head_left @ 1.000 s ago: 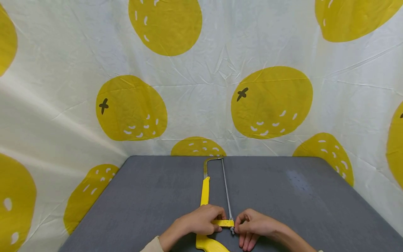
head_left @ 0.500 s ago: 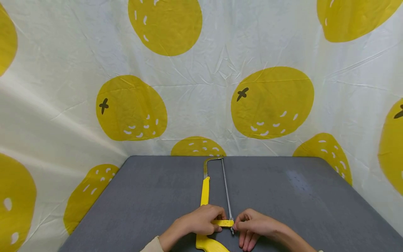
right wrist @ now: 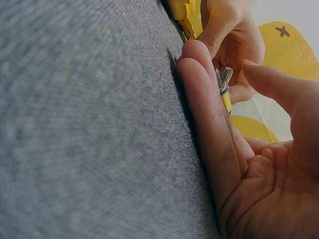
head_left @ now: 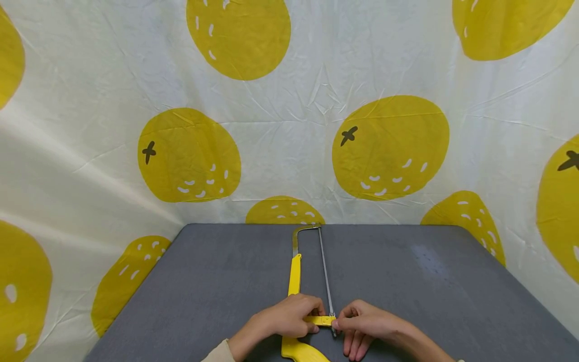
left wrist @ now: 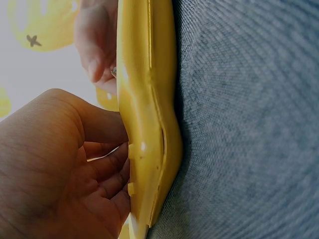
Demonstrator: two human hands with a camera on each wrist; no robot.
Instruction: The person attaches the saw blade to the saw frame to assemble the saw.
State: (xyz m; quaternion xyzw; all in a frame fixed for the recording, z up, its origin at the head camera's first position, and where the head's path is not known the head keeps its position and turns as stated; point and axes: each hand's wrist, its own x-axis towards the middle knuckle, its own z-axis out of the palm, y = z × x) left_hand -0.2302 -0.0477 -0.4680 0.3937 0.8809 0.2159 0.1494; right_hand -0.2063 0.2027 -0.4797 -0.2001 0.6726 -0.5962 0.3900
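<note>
A yellow hacksaw (head_left: 294,274) lies on the grey table with its blade (head_left: 324,269) to the right and its handle (head_left: 305,351) toward me. My left hand (head_left: 291,315) grips the frame near the handle, thumb against the yellow metal (left wrist: 144,134) in the left wrist view. At the near end of the blade sits a metal wing nut (right wrist: 225,82). My right hand (head_left: 368,322) is beside it. In the right wrist view, its thumb stands apart from the nut and its lower fingers lie fairly straight along the table. Its index finger is mostly hidden there.
The grey table (head_left: 217,281) extends around the saw, with a pale mark (head_left: 429,261) at the right. A white cloth (head_left: 280,151) with yellow fruit prints hangs behind and at both sides.
My right thumb and index fingertips shift slightly at the wing nut, and the nut's visible angle differs. The left hand and hacksaw stay in place.
</note>
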